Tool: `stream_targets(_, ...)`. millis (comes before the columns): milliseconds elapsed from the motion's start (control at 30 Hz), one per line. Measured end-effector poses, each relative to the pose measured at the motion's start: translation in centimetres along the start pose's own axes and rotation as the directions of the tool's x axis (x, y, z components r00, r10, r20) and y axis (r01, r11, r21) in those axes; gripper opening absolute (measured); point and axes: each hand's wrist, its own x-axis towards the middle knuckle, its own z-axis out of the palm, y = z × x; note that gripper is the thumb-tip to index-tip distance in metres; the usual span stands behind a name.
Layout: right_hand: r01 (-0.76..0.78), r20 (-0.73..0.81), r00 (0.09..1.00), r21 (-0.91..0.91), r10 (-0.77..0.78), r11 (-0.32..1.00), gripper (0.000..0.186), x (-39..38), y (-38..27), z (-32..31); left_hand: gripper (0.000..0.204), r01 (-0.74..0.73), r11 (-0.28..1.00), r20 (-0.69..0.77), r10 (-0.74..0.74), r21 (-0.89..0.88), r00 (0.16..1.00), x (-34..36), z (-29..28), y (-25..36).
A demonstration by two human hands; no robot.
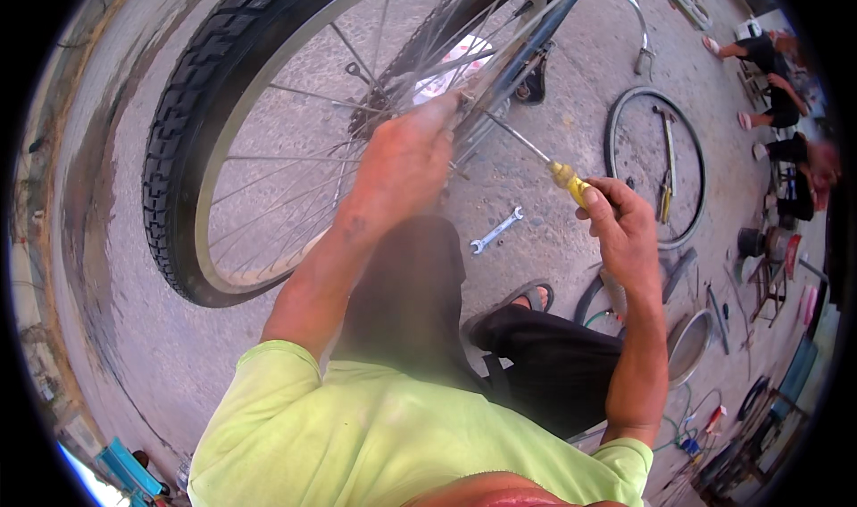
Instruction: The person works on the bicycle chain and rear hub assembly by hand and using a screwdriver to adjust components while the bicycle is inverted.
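Note:
A bicycle wheel with a knobby black tyre (183, 145) fills the upper left, its spokes meeting near the chain and sprocket (366, 119). My left hand (412, 150) reaches to the bike beside the hub, fingers closed; what they grip is hard to make out. My right hand (616, 221) grips a screwdriver by its yellow handle (567, 178), its long shaft (522, 139) pointing up-left to the frame tube (527, 61) near my left fingertips. An open-ended wrench (496, 230) lies on the ground below.
A loose tyre (612, 132) lies right, with a hammer (669, 150) and pliers (663, 202) inside its ring. A metal basin (692, 337), hoses and tools lie lower right. People (772, 56) sit at the far right. My sandaled foot (536, 297) rests below the wrench.

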Motion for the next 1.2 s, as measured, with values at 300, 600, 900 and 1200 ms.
stream_targets(300,-0.031,-0.024,0.999,-0.015,0.030,0.999,0.023,0.0,0.2,0.0,0.044,-0.062,0.995,0.023,0.061,0.074,0.998,0.4,0.5,-1.2)
stream_targets(600,0.120,-0.035,0.991,-0.159,-0.127,0.980,0.027,0.1,0.1,-0.2,0.043,-0.057,0.998,0.000,0.057,0.037,0.998,0.4,1.3,-1.9)
stream_targets(900,0.165,-0.079,0.980,-0.173,-0.180,0.971,0.025,0.3,0.8,-0.8,0.043,-0.161,0.986,-0.034,0.159,-0.052,0.987,0.4,1.4,-2.4)
stream_targets(1200,-0.299,0.164,0.942,0.006,0.294,0.954,0.030,1.7,-2.7,-2.6,0.044,-0.138,0.988,-0.022,0.136,-0.072,0.990,0.5,1.6,-3.1)
